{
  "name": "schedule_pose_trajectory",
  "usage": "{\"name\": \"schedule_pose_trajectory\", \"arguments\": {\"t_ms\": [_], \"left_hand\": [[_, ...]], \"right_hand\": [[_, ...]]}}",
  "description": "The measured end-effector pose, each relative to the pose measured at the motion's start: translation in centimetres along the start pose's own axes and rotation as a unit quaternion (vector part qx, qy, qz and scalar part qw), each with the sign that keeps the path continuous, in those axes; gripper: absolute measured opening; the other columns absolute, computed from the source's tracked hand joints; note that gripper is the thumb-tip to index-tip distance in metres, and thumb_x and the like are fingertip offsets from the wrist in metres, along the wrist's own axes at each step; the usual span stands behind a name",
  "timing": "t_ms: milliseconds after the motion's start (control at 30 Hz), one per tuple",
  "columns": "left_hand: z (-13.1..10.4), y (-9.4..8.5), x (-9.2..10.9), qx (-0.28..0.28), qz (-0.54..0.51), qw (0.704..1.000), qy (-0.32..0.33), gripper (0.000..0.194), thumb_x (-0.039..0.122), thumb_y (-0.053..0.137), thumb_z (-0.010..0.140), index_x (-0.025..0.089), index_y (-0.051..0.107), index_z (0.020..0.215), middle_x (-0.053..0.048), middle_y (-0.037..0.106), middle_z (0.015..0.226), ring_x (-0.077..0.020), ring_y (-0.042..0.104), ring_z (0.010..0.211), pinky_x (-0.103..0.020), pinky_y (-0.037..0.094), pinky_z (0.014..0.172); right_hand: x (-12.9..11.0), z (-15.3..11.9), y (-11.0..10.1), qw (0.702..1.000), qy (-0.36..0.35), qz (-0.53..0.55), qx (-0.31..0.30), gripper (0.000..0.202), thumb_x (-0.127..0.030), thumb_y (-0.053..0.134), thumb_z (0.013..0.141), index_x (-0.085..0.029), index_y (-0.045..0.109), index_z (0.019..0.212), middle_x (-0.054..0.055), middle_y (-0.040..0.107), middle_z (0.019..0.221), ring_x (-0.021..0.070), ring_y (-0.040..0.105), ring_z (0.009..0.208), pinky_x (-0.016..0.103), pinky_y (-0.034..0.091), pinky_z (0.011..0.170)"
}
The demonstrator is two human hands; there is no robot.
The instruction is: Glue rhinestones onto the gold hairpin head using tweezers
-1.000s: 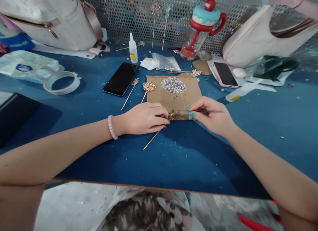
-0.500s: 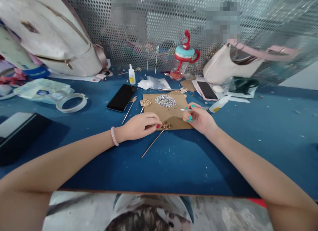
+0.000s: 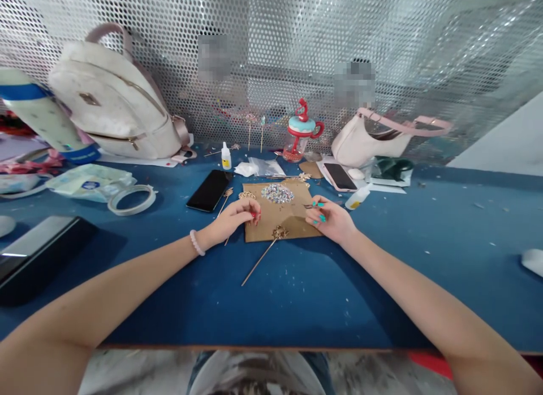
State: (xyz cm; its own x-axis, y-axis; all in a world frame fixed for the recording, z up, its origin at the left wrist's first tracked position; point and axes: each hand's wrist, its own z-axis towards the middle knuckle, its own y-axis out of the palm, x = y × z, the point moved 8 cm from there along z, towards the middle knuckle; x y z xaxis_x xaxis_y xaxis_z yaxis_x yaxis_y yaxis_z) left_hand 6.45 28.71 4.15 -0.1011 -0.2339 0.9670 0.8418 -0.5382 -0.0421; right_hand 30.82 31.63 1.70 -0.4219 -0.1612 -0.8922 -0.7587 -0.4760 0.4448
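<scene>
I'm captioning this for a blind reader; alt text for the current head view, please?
A person's right hand holds tweezers over cardboard bearing glittering pieces; the left hand is at the cardboard's left edge. Nearer the camera lies a golden stick, its ornate head on the cardboard.

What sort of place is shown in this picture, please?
Probably a craft workbench: glittering pieces lie heaped on a cardboard sheet, a gold-coloured ornamental stick rests across its near edge, and the right hand holds a slim metal tool.

Two hands (image 3: pixel 238 218) (image 3: pixel 333 220), one glittering heap (image 3: pixel 277 193), one tape roll (image 3: pixel 151 199)
</scene>
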Motion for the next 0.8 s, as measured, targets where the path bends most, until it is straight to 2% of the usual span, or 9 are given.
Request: {"name": "schedule_pose_trajectory", "arguments": {"t_ms": [167, 367, 567, 800], "left_hand": [[0.2, -0.6, 0.3, 0.006, -0.185, 0.982, -0.021, 0.029, 0.041, 0.062, 0.100, 0.013, 0.063, 0.109, -0.003, 0.065, 0.097, -0.0128, 0.063, 0.078, -0.029, 0.058, 0.070], [0.1, -0.2, 1.1, -0.038, -0.340, 0.937, -0.070, 0.029, 0.042, 0.061, 0.101, 0.013, 0.063, 0.102, 0.000, 0.063, 0.086, -0.0091, 0.058, 0.066, -0.023, 0.053, 0.059], [0.0, 0.7, 1.1, -0.075, -0.403, 0.906, -0.102, 0.029, 0.041, 0.061, 0.101, 0.013, 0.063, 0.098, 0.001, 0.061, 0.081, -0.0083, 0.056, 0.062, -0.022, 0.052, 0.058], [-0.2, 0.8, 0.4, -0.098, -0.413, 0.898, -0.118, 0.028, 0.041, 0.061, 0.101, 0.013, 0.063, 0.100, 0.001, 0.062, 0.083, -0.0086, 0.058, 0.064, -0.022, 0.053, 0.058]], "right_hand": [[-0.1, 0.0, -0.1, 1.000, -0.004, 0.009, -0.006, 0.031, -0.039, 0.063, 0.099, -0.015, 0.063, 0.119, 0.007, 0.067, 0.111, 0.0164, 0.067, 0.090, 0.034, 0.060, 0.077], [-0.3, -0.2, 0.4, 1.000, -0.013, 0.004, -0.010, 0.031, -0.039, 0.063, 0.099, -0.016, 0.063, 0.119, 0.007, 0.066, 0.112, 0.0167, 0.067, 0.091, 0.035, 0.060, 0.078], [-0.4, -0.3, 0.9, 1.000, -0.018, -0.001, -0.020, 0.030, -0.038, 0.063, 0.099, -0.016, 0.063, 0.119, 0.007, 0.066, 0.112, 0.0164, 0.067, 0.091, 0.034, 0.060, 0.078], [-0.5, -0.3, 1.2, 0.999, -0.020, 0.000, -0.037, 0.030, -0.037, 0.063, 0.099, -0.015, 0.063, 0.119, 0.006, 0.066, 0.110, 0.0161, 0.066, 0.089, 0.034, 0.060, 0.077]]}}
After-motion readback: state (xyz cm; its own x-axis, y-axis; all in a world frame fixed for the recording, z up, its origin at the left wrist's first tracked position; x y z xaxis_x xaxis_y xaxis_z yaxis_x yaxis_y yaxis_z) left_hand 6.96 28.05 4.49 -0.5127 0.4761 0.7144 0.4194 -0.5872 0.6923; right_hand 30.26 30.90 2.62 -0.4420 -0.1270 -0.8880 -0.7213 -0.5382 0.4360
